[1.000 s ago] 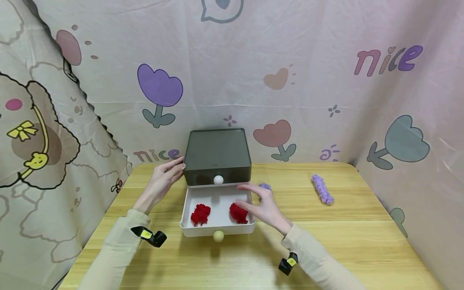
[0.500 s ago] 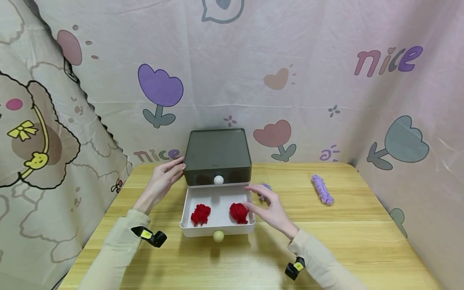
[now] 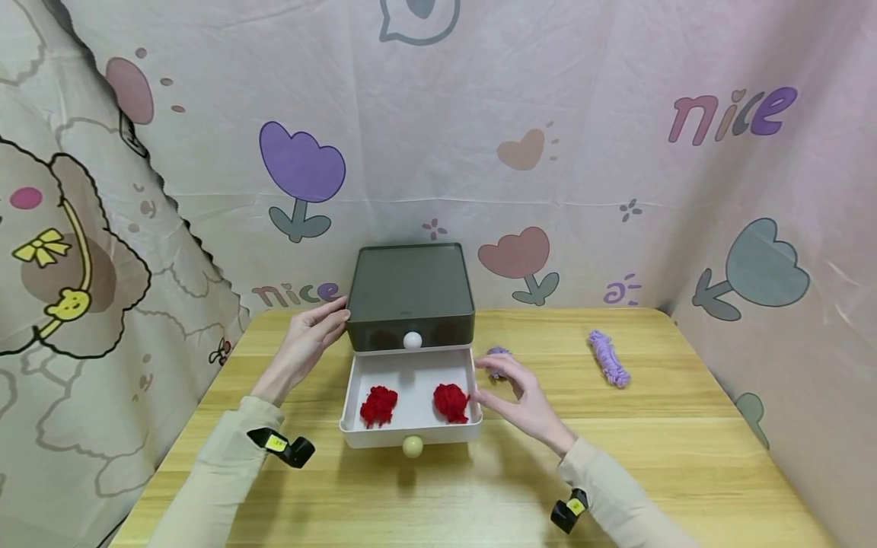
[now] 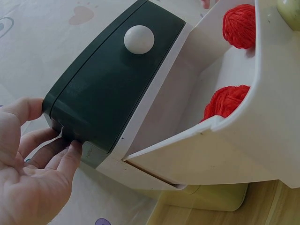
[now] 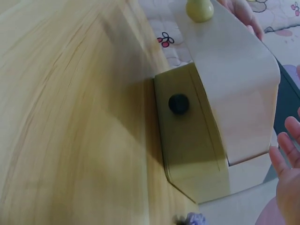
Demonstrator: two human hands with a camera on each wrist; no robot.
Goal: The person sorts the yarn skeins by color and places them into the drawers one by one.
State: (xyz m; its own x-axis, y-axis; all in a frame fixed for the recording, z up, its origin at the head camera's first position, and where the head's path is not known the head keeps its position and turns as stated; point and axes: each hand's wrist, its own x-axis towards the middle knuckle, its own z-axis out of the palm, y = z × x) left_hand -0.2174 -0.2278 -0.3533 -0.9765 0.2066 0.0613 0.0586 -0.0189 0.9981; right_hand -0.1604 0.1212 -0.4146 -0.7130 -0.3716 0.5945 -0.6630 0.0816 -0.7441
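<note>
Our nearer right hand [image 3: 532, 407] has its empty fingers apart — the right red yarn ball [image 3: 451, 403] lies just left, in the drawer [image 3: 377, 438].

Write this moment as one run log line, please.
left hand: touching box | right hand: beside white drawer | white drawer: pulled out, two red yarn balls inside | purple yarn: on table

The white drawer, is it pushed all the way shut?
No, the white drawer sticks out below the dark top drawer, and two red yarn balls show inside it.
</note>
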